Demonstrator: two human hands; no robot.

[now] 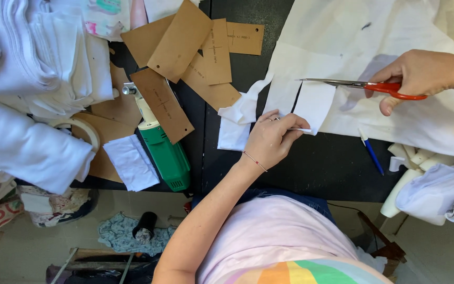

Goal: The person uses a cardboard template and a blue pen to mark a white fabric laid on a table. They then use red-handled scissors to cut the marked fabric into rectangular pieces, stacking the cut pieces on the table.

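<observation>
My right hand (421,73) grips red-handled scissors (363,85), blades pointing left over a large sheet of white fabric (395,37) on a dark table (316,163). The blade tips sit at the top of a cut that has freed a rectangular white strip (315,102). My left hand (271,138) pinches the lower edge of that strip between thumb and fingers. A crumpled white offcut (237,123) lies just left of this hand.
Several brown cardboard pattern pieces (185,42) lie at the upper middle. A green power tool (166,152) and a tape roll (80,129) sit to the left, beside stacked white fabric (27,79). A blue pen (371,152) lies right of centre. White rolls (421,179) sit lower right.
</observation>
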